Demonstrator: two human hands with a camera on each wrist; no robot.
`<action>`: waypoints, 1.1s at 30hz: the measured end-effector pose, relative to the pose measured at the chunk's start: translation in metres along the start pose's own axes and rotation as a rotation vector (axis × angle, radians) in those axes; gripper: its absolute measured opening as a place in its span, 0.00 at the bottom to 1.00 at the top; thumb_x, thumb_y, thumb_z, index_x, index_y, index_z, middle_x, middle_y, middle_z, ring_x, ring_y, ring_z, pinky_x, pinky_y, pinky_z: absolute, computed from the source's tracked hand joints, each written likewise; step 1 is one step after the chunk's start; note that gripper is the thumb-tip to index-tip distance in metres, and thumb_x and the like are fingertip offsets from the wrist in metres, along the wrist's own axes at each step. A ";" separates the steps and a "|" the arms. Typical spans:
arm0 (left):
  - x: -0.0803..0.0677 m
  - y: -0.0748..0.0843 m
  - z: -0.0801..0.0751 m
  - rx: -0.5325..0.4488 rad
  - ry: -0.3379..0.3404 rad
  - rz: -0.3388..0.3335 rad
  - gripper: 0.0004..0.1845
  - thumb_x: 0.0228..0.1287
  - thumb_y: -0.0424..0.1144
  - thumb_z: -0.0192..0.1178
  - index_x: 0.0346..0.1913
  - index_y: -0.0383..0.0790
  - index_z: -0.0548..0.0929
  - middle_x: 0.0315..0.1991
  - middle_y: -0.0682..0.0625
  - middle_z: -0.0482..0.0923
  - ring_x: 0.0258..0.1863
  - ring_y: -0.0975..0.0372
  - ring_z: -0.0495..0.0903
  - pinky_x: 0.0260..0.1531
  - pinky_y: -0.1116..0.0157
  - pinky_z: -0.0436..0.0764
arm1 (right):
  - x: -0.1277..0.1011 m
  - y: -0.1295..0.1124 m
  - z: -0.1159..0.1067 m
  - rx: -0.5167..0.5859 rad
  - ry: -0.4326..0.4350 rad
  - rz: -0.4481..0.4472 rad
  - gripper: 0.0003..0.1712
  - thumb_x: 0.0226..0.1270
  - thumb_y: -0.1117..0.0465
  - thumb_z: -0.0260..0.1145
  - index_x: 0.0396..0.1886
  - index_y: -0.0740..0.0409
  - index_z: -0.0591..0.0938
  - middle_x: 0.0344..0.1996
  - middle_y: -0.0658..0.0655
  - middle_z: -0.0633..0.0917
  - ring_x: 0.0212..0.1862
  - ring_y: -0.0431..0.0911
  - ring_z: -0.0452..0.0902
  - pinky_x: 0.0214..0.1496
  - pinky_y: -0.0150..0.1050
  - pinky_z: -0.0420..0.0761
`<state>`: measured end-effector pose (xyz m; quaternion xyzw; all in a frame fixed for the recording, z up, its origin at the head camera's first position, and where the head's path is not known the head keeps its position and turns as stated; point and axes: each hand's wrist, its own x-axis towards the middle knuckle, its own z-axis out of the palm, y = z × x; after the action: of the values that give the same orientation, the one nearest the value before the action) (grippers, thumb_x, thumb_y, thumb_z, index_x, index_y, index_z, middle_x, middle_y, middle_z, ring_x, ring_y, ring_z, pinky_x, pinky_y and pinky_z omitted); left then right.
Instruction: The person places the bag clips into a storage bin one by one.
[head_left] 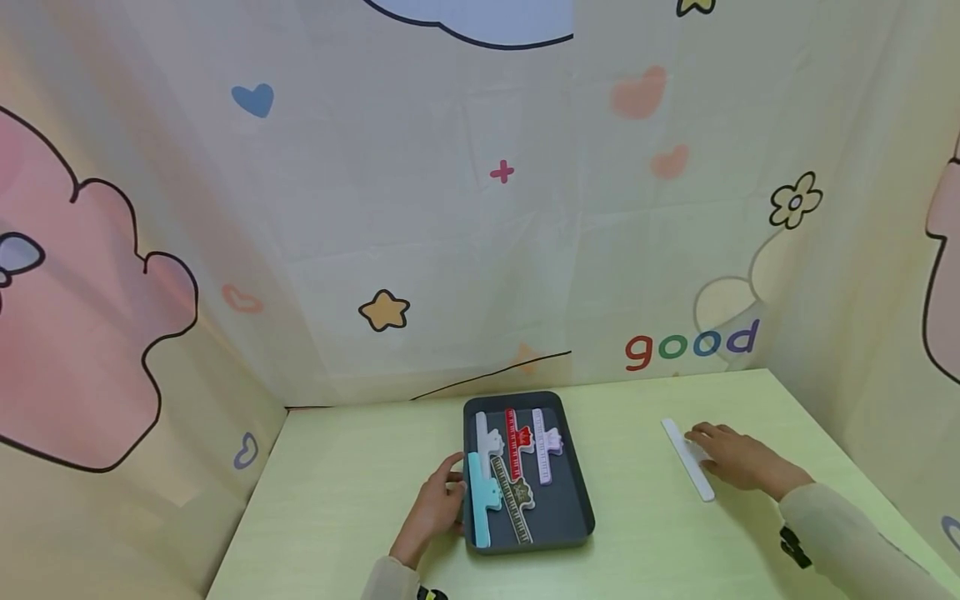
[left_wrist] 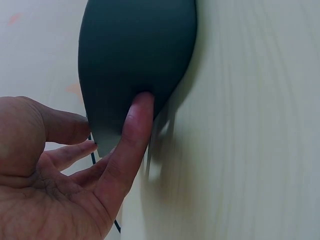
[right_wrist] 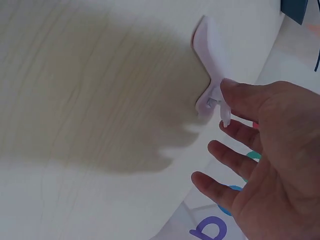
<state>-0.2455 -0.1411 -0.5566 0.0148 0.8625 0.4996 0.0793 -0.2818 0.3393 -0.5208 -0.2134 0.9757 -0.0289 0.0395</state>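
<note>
On the right of the head view lies a white ruler clip point(head_left: 688, 461) on the table. My right hand point(head_left: 738, 458) is at it; the right wrist view shows the thumb and forefinger pinching the small lever of this clip point(right_wrist: 212, 55), the other fingers spread. A dark grey tray point(head_left: 562, 521) stands mid-table, holding several ruler clips: a white one point(head_left: 482, 433), a turquoise one point(head_left: 477, 500), a red one point(head_left: 513, 446), an olive one point(head_left: 512, 504) and a lilac one point(head_left: 542, 450). My left hand point(head_left: 435, 504) grips the tray's left side, a finger pressed against its outer wall point(left_wrist: 137, 55).
The pale wood-grain table point(head_left: 337, 500) reaches back to a printed curtain point(head_left: 450, 250), which also hangs along both sides. A strip of bare tabletop lies between the tray and the white clip on the right.
</note>
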 end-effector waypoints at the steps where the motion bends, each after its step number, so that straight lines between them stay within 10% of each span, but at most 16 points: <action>1: 0.000 0.000 0.000 -0.001 -0.001 -0.002 0.28 0.73 0.33 0.50 0.73 0.46 0.63 0.60 0.32 0.73 0.45 0.51 0.77 0.21 0.62 0.83 | 0.000 0.001 0.001 -0.004 -0.004 0.000 0.28 0.63 0.62 0.68 0.62 0.66 0.74 0.59 0.70 0.75 0.59 0.68 0.72 0.57 0.63 0.76; 33: -0.001 0.002 0.001 0.011 0.008 -0.016 0.27 0.73 0.33 0.49 0.73 0.46 0.63 0.61 0.33 0.72 0.47 0.50 0.77 0.24 0.61 0.84 | 0.004 -0.021 -0.001 -0.030 0.141 -0.042 0.24 0.66 0.60 0.66 0.57 0.70 0.73 0.50 0.65 0.76 0.50 0.59 0.76 0.52 0.56 0.81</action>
<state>-0.2447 -0.1394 -0.5549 0.0065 0.8657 0.4942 0.0798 -0.2767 0.3190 -0.5190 -0.2319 0.9717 -0.0303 -0.0333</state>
